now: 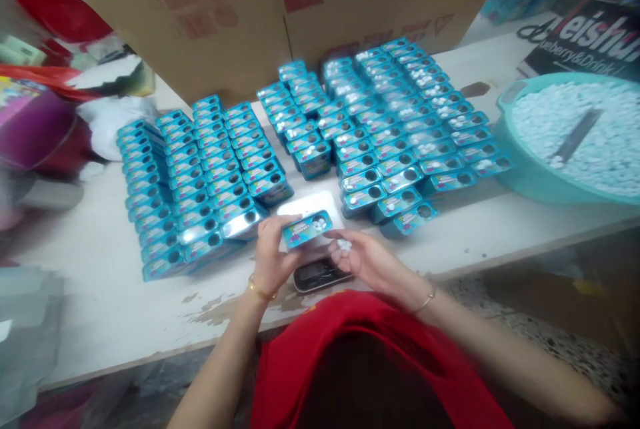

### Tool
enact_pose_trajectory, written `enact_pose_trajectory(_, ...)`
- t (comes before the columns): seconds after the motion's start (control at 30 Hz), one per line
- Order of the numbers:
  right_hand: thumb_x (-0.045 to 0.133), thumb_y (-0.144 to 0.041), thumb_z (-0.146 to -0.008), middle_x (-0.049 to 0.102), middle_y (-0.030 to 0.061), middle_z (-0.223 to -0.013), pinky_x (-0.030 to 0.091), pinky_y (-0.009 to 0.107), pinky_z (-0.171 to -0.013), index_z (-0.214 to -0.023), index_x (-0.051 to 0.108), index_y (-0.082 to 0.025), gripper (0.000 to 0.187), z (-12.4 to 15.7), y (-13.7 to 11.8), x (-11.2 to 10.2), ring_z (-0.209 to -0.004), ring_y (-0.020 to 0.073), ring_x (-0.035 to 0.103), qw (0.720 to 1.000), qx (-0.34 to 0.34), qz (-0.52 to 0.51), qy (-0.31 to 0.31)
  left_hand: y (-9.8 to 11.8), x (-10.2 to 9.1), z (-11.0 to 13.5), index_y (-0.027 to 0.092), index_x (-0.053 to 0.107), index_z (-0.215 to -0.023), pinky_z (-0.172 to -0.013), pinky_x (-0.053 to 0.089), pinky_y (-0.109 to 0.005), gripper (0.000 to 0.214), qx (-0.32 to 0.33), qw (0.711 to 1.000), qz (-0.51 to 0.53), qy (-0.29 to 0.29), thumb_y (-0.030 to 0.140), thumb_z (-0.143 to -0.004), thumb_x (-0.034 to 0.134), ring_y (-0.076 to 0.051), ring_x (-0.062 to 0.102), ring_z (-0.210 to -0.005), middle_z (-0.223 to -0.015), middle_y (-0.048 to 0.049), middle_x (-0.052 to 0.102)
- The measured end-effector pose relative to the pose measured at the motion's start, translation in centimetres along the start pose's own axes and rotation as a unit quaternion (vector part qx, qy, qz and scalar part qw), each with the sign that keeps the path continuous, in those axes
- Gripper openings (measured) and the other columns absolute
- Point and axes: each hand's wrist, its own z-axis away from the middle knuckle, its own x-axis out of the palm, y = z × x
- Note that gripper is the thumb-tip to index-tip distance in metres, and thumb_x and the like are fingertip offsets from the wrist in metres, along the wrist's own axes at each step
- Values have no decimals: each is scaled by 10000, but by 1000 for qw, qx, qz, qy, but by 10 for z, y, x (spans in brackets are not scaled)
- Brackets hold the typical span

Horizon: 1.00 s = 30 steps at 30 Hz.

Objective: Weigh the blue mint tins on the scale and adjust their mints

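Observation:
My left hand grips a small blue tin with a round hole at its right end. White tablets show in that hole. Close by on the right, my right hand is cupped, palm up, around a few white tablets, its fingertips near the tin's right end. Beneath the tin lies a white scale, partly covered by it and by my hands. A dark device with a small screen sits just in front, nearer to me.
Rows of blue tins stand at the left, and more tins, several with tablets on top, at the right. A turquoise basin full of white tablets, with a dark scoop, is far right. A cardboard box walls off the back.

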Motion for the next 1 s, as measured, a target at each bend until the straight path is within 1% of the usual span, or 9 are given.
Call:
enact_pose_trajectory(0.1, 609, -187, -826, 612, 47, -744, 416, 167, -496, -1016, 627, -97, 211, 11, -2, -11, -609, 92, 557, 997, -33, 66, 18, -10, 10, 3, 212, 537, -1115, -859, 456, -355, 386, -79, 995, 64, -10, 267, -765, 688, -216, 602, -972, -1053, -60, 639)
enact_pose_trajectory(0.2, 687, -236, -801, 615, 23, -736, 424, 157, -514, -1009, 635, -141, 234, 19, -1, -21, -604, 76, 541, 993, -44, 103, 29, -16, 13, 2, 197, 527, -1109, -858, 485, -337, 426, -119, 986, 118, -20, 317, -749, 723, -201, 612, -954, -1042, -55, 627)
enact_pose_trajectory(0.3, 723, -314, -794, 611, 15, -744, 428, 151, -514, -914, 643, -160, 211, 24, 0, -31, -601, 70, 531, 992, -41, 114, 45, -14, 6, -2, 203, 491, -1197, -943, 473, -365, 533, -110, 983, 141, -28, 347, -746, 734, -217, 586, -1063, -1137, -77, 598)
enact_pose_trajectory(0.4, 735, -334, -785, 614, 21, -757, 470, 165, -562, -853, 651, -166, 200, 27, 1, -44, -641, 85, 554, 992, -41, 96, 75, -9, -8, -4, 207, 414, -1306, -1006, 445, -412, 649, -86, 985, 150, -11, 346, -756, 729, -235, 562, -1131, -1204, -111, 575)
enact_pose_trajectory(0.5, 736, -315, -780, 626, 35, -796, 490, 177, -596, -869, 672, -166, 185, 30, 3, -61, -690, 99, 576, 991, -50, 86, 90, -5, -22, -2, 206, 440, -1289, -973, 475, -414, 574, -68, 989, 127, 27, 328, -790, 694, -225, 586, -1083, -1169, -109, 592)
enact_pose_trajectory(0.63, 753, -309, -758, 634, 41, -813, 475, 177, -560, -924, 685, -160, 234, 33, 6, -80, -676, 99, 572, 987, -47, 122, 99, -2, -34, 0, 205, 483, -1238, -898, 521, -392, 474, -61, 994, 69, 50, 343, -818, 654, -208, 605, -1013, -1126, -93, 605)
enact_pose_trajectory(0.8, 788, -339, -722, 626, 26, -773, 451, 170, -521, -892, 670, -165, 270, 32, 12, -91, -634, 89, 550, 984, -50, 128, 115, 0, -36, -4, 190, 536, -1161, -838, 539, -351, 379, -63, 995, 59, 49, 332, -827, 644, -191, 612, -963, -1060, -77, 616)
enact_pose_trajectory(1.0, 785, -342, -732, 622, 24, -770, 397, 164, -480, -876, 658, -160, 264, 30, 13, -95, -608, 80, 523, 986, -52, 125, 97, 3, -34, -7, 175, 561, -1112, -804, 543, -327, 337, -50, 997, 37, 35, 339, -828, 639, -176, 613, -918, -1023, -70, 627)
